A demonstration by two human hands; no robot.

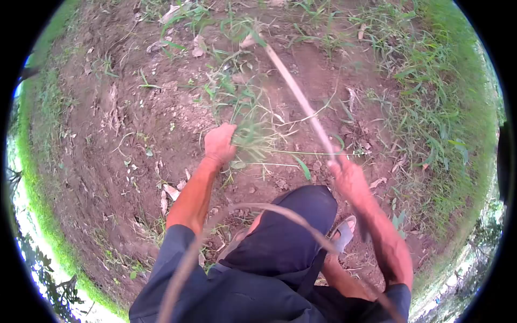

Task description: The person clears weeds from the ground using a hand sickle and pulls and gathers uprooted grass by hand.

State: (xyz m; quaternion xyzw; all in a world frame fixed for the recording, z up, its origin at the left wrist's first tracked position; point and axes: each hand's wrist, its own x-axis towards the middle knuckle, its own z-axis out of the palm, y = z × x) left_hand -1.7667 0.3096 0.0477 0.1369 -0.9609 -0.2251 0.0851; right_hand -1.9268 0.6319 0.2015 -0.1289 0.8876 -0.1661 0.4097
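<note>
My left hand [221, 141] is closed around a tuft of green grass [253, 132], low over the soil; the blades spread to its right. My right hand [350, 176] grips the near end of a long, pale wooden stick [299, 97]. The stick slants up and to the left, away from me. Its far end reaches some weeds [237, 81] and is blurred, so whether a blade is fixed there cannot be told. My bent knee [307, 207] is between my two forearms.
Brown bare soil [145, 107] with dry leaves lies ahead and to the left. Thicker grass [431, 113] grows on the right. A blurred brown curved band [269, 207] crosses close to the camera. My sandalled foot [344, 234] rests on the ground.
</note>
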